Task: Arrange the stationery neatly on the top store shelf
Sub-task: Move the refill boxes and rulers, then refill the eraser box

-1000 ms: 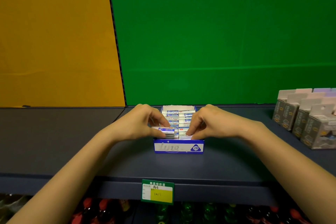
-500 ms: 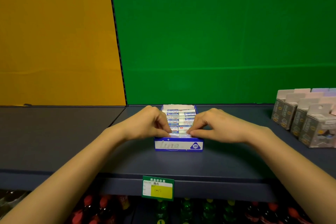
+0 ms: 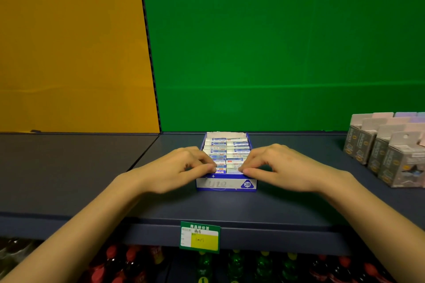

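Green backdrop, top shelf [image 3: 230,209] | eraser box [image 3: 226,185] mid-shelf near front edge | left hand [image 3: 177,170], right hand [image 3: 282,167] now lower, fingertips pressing front packs [image 3: 230,167] flush, gripping nothing | row nearly tidy.

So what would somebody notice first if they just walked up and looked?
Probably the big green wall behind the shelf, beside an orange panel. Then the blue display box of small packs in the middle of the shelf, with the left hand and right hand pressing on its front packs.
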`<state>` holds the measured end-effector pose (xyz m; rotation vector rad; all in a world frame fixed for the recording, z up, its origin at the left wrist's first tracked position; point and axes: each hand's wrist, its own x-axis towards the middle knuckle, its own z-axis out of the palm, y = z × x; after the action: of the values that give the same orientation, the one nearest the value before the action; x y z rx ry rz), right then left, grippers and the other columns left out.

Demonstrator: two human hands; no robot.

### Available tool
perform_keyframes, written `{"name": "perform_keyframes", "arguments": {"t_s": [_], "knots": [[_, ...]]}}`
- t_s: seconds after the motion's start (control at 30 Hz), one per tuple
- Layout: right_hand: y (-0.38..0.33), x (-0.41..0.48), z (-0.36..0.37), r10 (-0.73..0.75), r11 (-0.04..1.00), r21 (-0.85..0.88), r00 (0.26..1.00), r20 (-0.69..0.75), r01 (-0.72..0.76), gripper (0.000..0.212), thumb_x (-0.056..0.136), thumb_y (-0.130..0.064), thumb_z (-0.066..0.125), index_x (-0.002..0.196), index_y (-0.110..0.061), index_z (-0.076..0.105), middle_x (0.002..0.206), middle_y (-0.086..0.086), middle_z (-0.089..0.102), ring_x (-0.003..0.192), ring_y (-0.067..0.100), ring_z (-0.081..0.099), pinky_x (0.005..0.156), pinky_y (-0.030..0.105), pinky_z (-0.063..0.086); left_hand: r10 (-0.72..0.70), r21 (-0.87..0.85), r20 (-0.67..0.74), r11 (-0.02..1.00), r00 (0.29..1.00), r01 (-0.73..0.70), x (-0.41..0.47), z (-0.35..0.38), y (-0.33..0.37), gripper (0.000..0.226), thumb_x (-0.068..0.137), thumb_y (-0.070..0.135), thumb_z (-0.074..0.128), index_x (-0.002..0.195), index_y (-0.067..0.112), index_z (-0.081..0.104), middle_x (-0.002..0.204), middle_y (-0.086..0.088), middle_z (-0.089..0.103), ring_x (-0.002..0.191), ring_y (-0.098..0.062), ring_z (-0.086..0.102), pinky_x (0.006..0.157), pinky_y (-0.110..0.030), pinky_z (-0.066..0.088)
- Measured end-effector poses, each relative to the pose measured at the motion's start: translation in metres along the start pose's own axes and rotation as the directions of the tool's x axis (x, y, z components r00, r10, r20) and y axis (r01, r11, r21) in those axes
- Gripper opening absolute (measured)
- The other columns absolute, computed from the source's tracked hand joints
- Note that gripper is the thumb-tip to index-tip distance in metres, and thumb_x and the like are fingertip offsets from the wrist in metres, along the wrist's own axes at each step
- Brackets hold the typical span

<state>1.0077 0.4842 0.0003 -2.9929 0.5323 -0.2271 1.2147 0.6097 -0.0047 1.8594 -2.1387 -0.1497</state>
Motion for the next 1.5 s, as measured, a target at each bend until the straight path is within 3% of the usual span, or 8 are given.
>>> {"name": "perform_keyframes", "arguments": {"t_s": [0.17, 0.3, 0.47, 0.67, 0.77, 0.87, 1.3, 1.5], "knots": [[-0.002, -0.001, 0.002, 0.002, 1.0, -0.02, 1.0, 0.005, -0.002, 0.042, 0.094, -0.046, 0.036, 0.108, -0.02, 0.066, 0.121, -0.011, 0.062, 0.112, 0.009, 0.055, 0.098, 0.035, 0.043, -0.026, -0.038, -0.003, 0.999, 1.0, 0.026, 0.001, 0.002, 0.002, 0.064, 0.086, 0.055, 0.026, 0.111, 0.014, 0.067, 0.133, 0.008, 0.055, 0.116, -0.003, 0.049, 0.094, -0.021, 0.046], [0.0, -0.003, 0.008, 0.005, 1.0, -0.008, 1.0, -0.025, -0.005, 0.048, 0.094, -0.047, 0.031, 0.104, -0.014, 0.065, 0.116, -0.01, 0.065, 0.108, 0.012, 0.057, 0.094, 0.038, 0.046, -0.001, -0.002, -0.012, 1.0, 1.0, 0.001, 0.0, 0.007, 0.001, 0.089, 0.08, 0.075, 0.014, 0.099, 0.005, 0.065, 0.112, -0.003, 0.066, 0.103, -0.019, 0.059, 0.09, -0.042, 0.047], [0.0, 0.001, 0.015, 0.038, 0.999, 0.026, 0.996, -0.076, -0.036, 0.043, 0.095, -0.048, 0.028, 0.12, -0.031, 0.058, 0.134, -0.01, 0.055, 0.125, 0.01, 0.047, 0.105, 0.036, 0.039, -0.041, -0.039, -0.041, 0.998, 0.998, 0.039, 0.007, 0.009, 0.001, 0.052, 0.094, 0.046, 0.024, 0.13, 0.022, 0.053, 0.143, 0.008, 0.045, 0.133, 0.002, 0.033, 0.117, -0.02, 0.015], [-0.002, 0.001, 0.03, 0.073, 0.997, 0.014, 0.997, 0.01, -0.073, 0.048, 0.094, -0.053, 0.017, 0.141, -0.044, 0.026, 0.154, -0.019, 0.02, 0.143, 0.001, 0.016, 0.115, 0.029, 0.017, -0.063, 0.003, 0.02, 0.998, 0.998, 0.063, 0.005, 0.025, -0.003, 0.048, 0.095, 0.045, 0.021, 0.14, 0.035, 0.032, 0.147, 0.023, 0.025, 0.132, 0.013, 0.016, 0.112, -0.012, 0.005], [-0.004, 0.0, 0.027, 0.1, 0.991, 0.086, 0.995, 0.015, -0.1, 0.048, 0.096, -0.05, 0.018, 0.142, -0.04, 0.027, 0.154, -0.018, 0.023, 0.142, 0.002, 0.018, 0.114, 0.03, 0.019, -0.096, -0.076, 0.012, 0.992, 0.995, 0.097, 0.005, 0.023, -0.002, 0.048, 0.095, 0.045, 0.023, 0.139, 0.033, 0.038, 0.14, 0.027, 0.028, 0.13, 0.011, 0.021, 0.112, -0.013, 0.011], [-0.003, 0.008, 0.026, 0.15, 0.98, 0.13, 0.989, -0.009, -0.147, 0.054, 0.096, -0.048, 0.018, 0.145, -0.027, 0.026, 0.155, -0.011, 0.023, 0.142, 0.006, 0.02, 0.117, 0.028, 0.016, -0.197, -0.334, -0.033, 0.926, 0.98, 0.175, 0.012, 0.019, 0.002, 0.046, 0.094, 0.045, 0.028, 0.127, 0.025, 0.053, 0.134, 0.011, 0.05, 0.12, -0.002, 0.047, 0.108, -0.028, 0.039], [0.001, 0.025, 0.023, 0.208, 0.975, 0.094, 0.977, -0.04, -0.204, 0.058, 0.097, -0.048, 0.013, 0.128, -0.019, 0.053, 0.132, 0.002, 0.055, 0.123, 0.02, 0.045, 0.103, 0.033, 0.035, -0.319, 0.062, -0.022, 0.946, 0.948, 0.319, 0.035, 0.019, 0.005, 0.056, 0.096, 0.049, 0.02, 0.144, 0.021, 0.028, 0.153, 0.001, 0.03, 0.139, -0.016, 0.031, 0.113, -0.03, 0.023], [0.011, 0.012, 0.025, 0.219, 0.943, 0.273, 0.973, -0.078, -0.191, 0.049, 0.1, -0.038, 0.024, 0.14, -0.015, 0.038, 0.151, -0.001, 0.035, 0.139, 0.014, 0.031, 0.115, 0.026, 0.019, -0.289, -0.062, -0.033, 0.956, 0.957, 0.286, 0.035, 0.014, 0.002, 0.034, 0.097, 0.039, 0.032, 0.115, 0.021, 0.055, 0.13, -0.003, 0.057, 0.111, -0.016, 0.056, 0.095, -0.036, 0.047]]}}
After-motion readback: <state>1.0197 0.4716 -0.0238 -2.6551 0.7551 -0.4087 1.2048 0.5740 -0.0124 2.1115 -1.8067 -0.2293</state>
